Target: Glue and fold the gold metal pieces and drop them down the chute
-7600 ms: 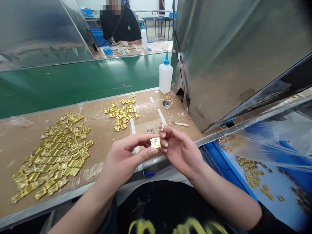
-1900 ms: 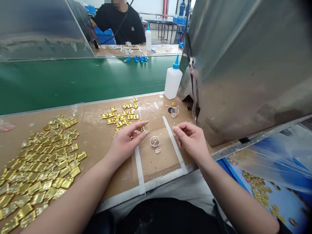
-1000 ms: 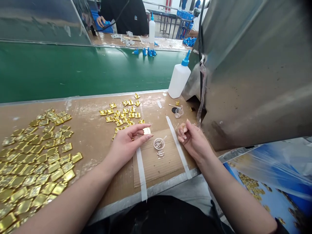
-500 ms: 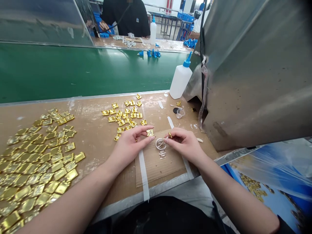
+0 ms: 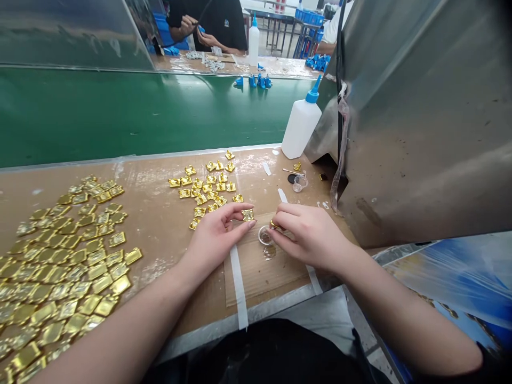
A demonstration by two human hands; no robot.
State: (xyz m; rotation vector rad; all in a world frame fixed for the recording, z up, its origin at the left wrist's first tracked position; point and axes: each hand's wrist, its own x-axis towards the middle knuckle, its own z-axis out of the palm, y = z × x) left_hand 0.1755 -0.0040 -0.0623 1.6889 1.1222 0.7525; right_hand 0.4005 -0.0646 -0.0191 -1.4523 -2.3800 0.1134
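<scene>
My left hand [image 5: 218, 229] pinches a small rectangular gold-coloured metal piece [image 5: 248, 215] between thumb and fingertips, its recessed side facing up. To the right, my right hand [image 5: 308, 232] is closed, with a small curved gold-coloured piece [image 5: 273, 224] at its fingertips. Those fingertips hover at the right rim of a small round clear cup with a white rim [image 5: 261, 234]. Just below the cup lies a small clear piece [image 5: 269, 253] on the cardboard [image 5: 248, 282]. Whether the right fingers also hold a thin stick is hidden.
Rows of flat gold pieces [image 5: 60, 272] cover the left table; a smaller group with upright parts [image 5: 208, 186] lies beyond my left hand. A white bottle with blue nozzle [image 5: 302, 128] stands by the metal panel [image 5: 424, 122]. Behind runs a green belt [image 5: 120, 114]; a co-worker [image 5: 208, 26] sits across.
My right hand has turned palm-down over the cup's right side, and the small gold piece now sits at its fingertips. The left hand keeps its pinch. The co-worker's hands have come up together.
</scene>
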